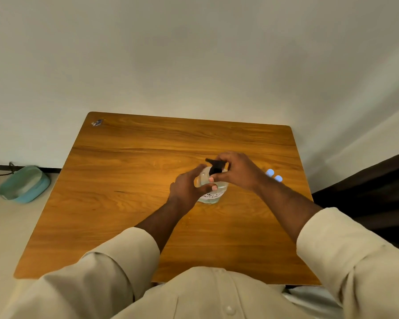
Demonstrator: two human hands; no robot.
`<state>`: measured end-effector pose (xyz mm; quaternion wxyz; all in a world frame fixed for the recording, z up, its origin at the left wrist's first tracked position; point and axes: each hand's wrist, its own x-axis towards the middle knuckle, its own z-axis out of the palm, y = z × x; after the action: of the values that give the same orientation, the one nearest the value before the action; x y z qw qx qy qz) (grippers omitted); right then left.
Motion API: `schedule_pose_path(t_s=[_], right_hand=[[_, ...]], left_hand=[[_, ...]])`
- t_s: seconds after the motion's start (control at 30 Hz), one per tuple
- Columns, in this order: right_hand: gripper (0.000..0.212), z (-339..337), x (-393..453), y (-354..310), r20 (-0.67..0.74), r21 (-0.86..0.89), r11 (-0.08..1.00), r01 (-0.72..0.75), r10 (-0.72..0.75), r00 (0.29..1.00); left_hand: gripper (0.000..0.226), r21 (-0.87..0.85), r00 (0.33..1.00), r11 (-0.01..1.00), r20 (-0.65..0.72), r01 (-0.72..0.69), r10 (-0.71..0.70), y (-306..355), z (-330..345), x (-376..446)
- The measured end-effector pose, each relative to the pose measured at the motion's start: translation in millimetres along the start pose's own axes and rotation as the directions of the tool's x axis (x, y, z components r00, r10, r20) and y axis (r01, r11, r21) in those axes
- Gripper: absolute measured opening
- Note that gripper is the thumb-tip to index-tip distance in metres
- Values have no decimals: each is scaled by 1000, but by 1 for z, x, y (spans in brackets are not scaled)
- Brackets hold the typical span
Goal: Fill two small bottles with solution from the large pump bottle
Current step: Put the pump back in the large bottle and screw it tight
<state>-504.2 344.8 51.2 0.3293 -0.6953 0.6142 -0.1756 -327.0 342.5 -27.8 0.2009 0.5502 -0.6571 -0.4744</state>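
Note:
A clear large pump bottle [213,195] with a white handwritten label stands near the middle of the wooden table [129,222]. Its black pump head [215,166] points left. My left hand [189,188] grips the bottle's body from the left side. My right hand [236,171] curls round the black pump head from the right. Two small bottles with light blue caps [274,175] stand just right of my right wrist, mostly hidden behind it.
A small dark scrap [96,122] lies at the table's far left corner. A teal bowl-like object [24,184] sits on the floor at the left, near a cable. A dark piece of furniture [378,192] stands to the right. A pale wall rises behind.

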Motion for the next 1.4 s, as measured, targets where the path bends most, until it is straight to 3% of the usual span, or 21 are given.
schedule_pose_path(t_s=[0.07,0.13,0.23,0.3,0.5,0.57,0.63,0.73,0.8,0.9,0.97,1.03,1.17,1.27,1.4], right_hand=[[40,5,2,0,-80,-217,976,-21,4,997],[49,0,4,-2,-57,-348,937,25,-48,997],[38,-21,13,-3,191,-337,930,149,-88,978],[33,-23,18,0,265,-325,926,191,-105,958],[54,21,9,12,-165,-414,910,38,-115,980],[62,14,11,21,-101,-352,934,67,-109,989],[55,-5,16,32,79,-179,976,128,-115,990],[50,-22,27,42,308,-18,975,220,-203,929],[42,-16,31,40,356,48,974,222,-224,907],[31,-6,33,37,305,126,966,228,-256,917],[33,-5,37,39,278,38,936,350,-346,896],[34,-8,44,36,328,-113,851,513,-455,828],[49,-12,62,28,442,-350,687,637,-479,758],[56,1,60,32,301,-422,649,633,-558,773],[40,25,31,33,-177,-423,825,376,-482,858]], left_hand=[[89,1,1000,1000,2,6,-6,1,-1,-1],[89,0,1000,1000,-1,-3,3,3,-1,-2],[87,4,1000,1000,5,-9,9,5,-3,-2],[86,14,1000,1000,16,-14,14,5,-3,0],[66,38,995,995,11,-97,96,5,-2,0],[66,24,994,994,7,-109,109,6,-2,-4],[62,10,995,995,-8,-102,102,7,-2,-5],[64,-20,993,993,-34,-115,114,6,-1,-6],[63,-28,993,993,-18,-118,117,6,0,-6],[63,-74,995,992,6,-98,99,5,-1,-6],[72,-95,997,993,22,-65,68,5,-3,-3],[73,-76,996,996,69,-53,59,6,-5,0],[75,-63,994,997,96,-51,57,7,-7,6],[73,-93,997,994,53,-51,56,4,-4,4],[67,-52,991,990,-11,-135,135,7,-1,2]])
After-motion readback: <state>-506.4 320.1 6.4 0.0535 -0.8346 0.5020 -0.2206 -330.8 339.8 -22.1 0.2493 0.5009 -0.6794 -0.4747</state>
